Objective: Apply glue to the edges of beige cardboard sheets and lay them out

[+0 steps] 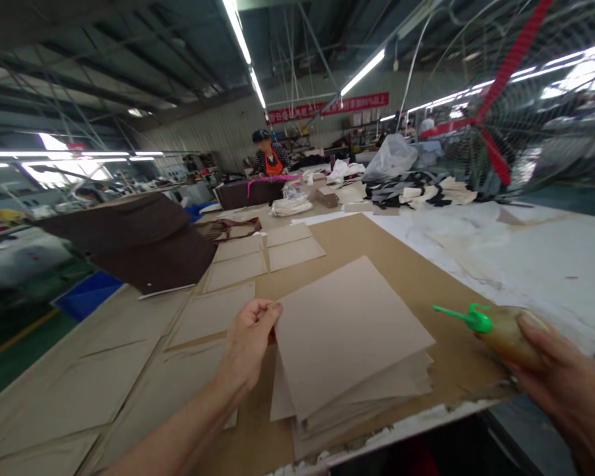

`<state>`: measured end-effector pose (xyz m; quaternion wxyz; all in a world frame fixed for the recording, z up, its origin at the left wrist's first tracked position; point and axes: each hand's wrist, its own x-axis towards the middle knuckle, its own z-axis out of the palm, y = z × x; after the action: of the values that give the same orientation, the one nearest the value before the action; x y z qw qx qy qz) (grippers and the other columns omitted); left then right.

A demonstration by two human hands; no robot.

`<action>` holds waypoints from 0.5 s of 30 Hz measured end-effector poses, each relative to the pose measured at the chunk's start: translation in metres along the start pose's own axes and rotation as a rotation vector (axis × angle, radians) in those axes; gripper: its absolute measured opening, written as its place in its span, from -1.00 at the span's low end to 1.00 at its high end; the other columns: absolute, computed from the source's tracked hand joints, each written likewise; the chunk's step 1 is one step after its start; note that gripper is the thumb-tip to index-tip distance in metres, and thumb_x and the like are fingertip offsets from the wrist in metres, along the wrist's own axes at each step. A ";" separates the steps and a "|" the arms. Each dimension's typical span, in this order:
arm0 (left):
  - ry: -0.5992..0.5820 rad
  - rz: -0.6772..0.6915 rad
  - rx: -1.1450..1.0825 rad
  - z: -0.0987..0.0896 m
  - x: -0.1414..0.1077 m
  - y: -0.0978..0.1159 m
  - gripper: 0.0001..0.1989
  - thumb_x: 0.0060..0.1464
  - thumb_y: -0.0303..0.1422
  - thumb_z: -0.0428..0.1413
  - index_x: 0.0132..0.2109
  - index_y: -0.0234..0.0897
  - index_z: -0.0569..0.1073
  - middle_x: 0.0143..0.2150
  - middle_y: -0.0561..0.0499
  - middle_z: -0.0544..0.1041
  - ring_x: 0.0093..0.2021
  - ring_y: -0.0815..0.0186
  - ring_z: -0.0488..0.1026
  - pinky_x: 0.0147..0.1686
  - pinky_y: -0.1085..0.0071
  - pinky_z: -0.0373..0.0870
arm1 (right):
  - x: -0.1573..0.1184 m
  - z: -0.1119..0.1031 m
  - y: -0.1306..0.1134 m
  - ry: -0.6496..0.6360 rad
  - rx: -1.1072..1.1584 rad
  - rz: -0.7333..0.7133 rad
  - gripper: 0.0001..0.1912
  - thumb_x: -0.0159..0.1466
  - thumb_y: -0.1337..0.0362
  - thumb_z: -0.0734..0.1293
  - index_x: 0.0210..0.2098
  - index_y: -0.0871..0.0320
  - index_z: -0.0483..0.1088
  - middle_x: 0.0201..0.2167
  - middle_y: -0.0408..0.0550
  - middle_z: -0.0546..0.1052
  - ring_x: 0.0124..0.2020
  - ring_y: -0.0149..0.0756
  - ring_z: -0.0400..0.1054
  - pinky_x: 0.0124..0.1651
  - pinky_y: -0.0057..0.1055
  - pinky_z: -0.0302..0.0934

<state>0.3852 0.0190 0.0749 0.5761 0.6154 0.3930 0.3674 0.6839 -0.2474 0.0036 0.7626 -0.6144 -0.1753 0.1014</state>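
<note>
My left hand [250,340] pinches the upper left corner of a beige square sheet [350,334], thumb on top. That sheet lies tilted over a stack of similar sheets [377,396] near the table's front edge. At the right, my right hand [558,370] is wrapped round a brownish squeeze bottle [513,334]. The bottle's green nozzle [451,312] points left, above the brown board, apart from the sheets.
Beige panels [208,314] lie in rows on the left. Dark brown fabric [149,244] hangs over the left edge by a blue bin [86,294]. Scraps [426,188] and a large fan [480,122] are at the back right. A person [270,155] is beyond the table.
</note>
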 end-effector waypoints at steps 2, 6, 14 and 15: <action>0.006 -0.020 -0.029 -0.002 -0.003 -0.002 -0.66 -0.11 -0.10 0.24 -0.33 -0.24 0.36 -0.51 0.15 0.42 -0.55 0.42 0.33 -0.53 0.54 0.27 | -0.005 0.008 -0.015 -0.103 0.031 0.099 -0.55 -0.13 -0.10 0.48 -0.36 0.07 0.53 -0.26 0.18 0.50 -0.34 0.01 0.42 -0.41 -0.16 0.36; -0.007 -0.024 -0.072 -0.001 -0.005 -0.008 -0.67 -0.10 -0.11 0.24 -0.33 -0.25 0.37 -0.52 0.15 0.41 -0.55 0.43 0.32 -0.54 0.55 0.28 | -0.023 0.034 -0.047 -0.483 0.014 0.318 -0.48 -0.23 -0.07 0.52 -0.37 0.15 0.57 0.11 0.28 0.34 -0.22 0.20 0.41 -0.37 -0.05 0.38; -0.031 0.026 -0.153 -0.007 -0.009 -0.003 -0.71 -0.05 -0.15 0.24 -0.31 -0.23 0.37 -0.52 0.17 0.42 -0.55 0.45 0.32 -0.54 0.57 0.31 | -0.023 0.045 -0.050 -0.831 -0.087 0.325 -0.55 -0.01 0.00 0.48 -0.21 0.14 0.58 0.29 0.20 0.12 -0.03 0.26 0.35 -0.14 0.01 0.33; -0.037 0.024 -0.162 -0.007 -0.009 -0.003 -0.70 -0.05 -0.15 0.25 -0.30 -0.23 0.37 -0.52 0.16 0.42 -0.55 0.44 0.32 -0.54 0.56 0.31 | -0.023 0.042 -0.050 -0.829 -0.097 0.320 -0.55 0.03 -0.01 0.46 -0.19 0.14 0.57 0.26 0.21 0.17 -0.02 0.23 0.34 -0.12 -0.01 0.32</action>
<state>0.3743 0.0137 0.0721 0.6266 0.5783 0.3439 0.3934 0.6433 -0.2288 0.0565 0.5730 -0.5762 -0.3734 0.4474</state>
